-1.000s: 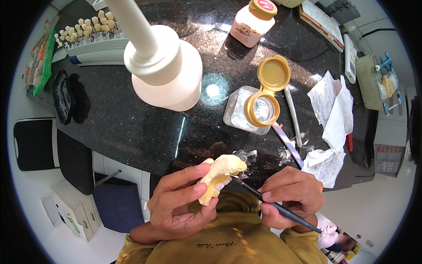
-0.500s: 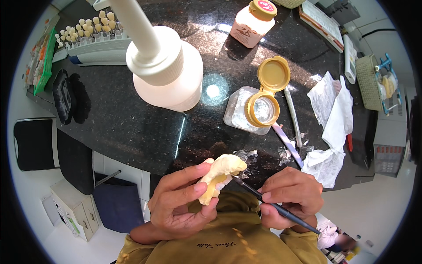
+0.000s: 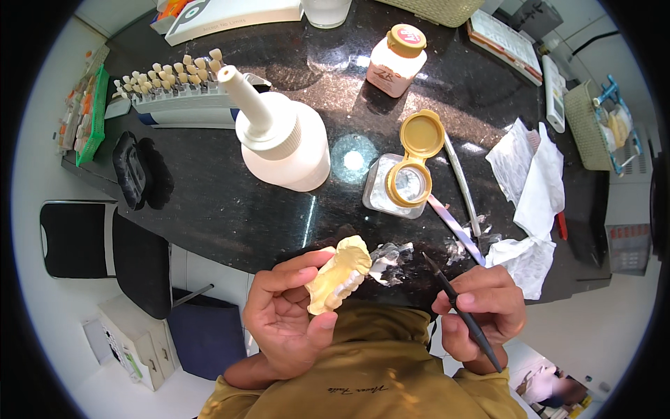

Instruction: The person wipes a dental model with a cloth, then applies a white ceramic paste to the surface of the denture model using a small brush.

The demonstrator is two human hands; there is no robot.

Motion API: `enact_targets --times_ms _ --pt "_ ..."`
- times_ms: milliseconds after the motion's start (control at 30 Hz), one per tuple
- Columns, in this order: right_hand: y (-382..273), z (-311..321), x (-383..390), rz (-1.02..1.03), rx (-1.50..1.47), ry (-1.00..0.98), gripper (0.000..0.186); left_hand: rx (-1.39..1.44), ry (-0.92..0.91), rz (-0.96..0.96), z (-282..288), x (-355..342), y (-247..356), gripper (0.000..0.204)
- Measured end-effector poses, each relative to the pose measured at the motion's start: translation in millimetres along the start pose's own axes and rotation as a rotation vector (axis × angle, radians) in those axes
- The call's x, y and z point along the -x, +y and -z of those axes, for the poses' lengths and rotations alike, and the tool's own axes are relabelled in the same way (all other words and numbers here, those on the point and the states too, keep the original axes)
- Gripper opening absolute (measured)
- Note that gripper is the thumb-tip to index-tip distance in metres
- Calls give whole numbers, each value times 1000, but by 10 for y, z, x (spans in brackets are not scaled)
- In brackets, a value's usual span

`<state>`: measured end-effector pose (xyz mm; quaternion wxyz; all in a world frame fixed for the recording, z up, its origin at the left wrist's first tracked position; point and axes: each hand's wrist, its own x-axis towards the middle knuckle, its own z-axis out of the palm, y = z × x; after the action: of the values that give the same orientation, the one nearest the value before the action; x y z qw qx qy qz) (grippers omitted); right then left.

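Note:
My left hand (image 3: 279, 314) grips a yellow dental cast (image 3: 328, 279) between fingers and thumb. A row of whitish teeth runs along the cast's lower right side. In my right hand (image 3: 495, 304) is a slim black carving tool (image 3: 479, 335), held like a pen. Its pointed tip is apart from the cast, over the counter's front edge. White and clear scraps (image 3: 392, 264) lie on the counter just beyond the cast. Behind them stands a clear square jar (image 3: 380, 187) with its gold flip lid (image 3: 423, 134) raised.
On the dark counter (image 3: 230, 216) stand a white nozzle bottle (image 3: 296, 157), a pink jar (image 3: 394, 70) and a tooth shade rack (image 3: 181, 105). A lilac stick (image 3: 453, 227), a pale rod (image 3: 462, 185) and crumpled tissues (image 3: 534, 195) lie right. A black tray (image 3: 131, 171) sits left.
The tool has left the cast and moved right with my right hand. My left hand has turned the cast, showing more of its teeth. The whole view has shifted slightly.

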<state>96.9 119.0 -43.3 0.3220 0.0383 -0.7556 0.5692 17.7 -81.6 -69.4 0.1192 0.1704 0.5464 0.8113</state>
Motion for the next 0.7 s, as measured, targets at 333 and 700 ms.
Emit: enact_targets --times_ms 333,700 --pt "-283 92 -130 -142 168 72 20 37 147 197 -42 -15 90 53" --pt "-332 26 -1820 66 336 10 20 215 43 209 106 30 131 38"
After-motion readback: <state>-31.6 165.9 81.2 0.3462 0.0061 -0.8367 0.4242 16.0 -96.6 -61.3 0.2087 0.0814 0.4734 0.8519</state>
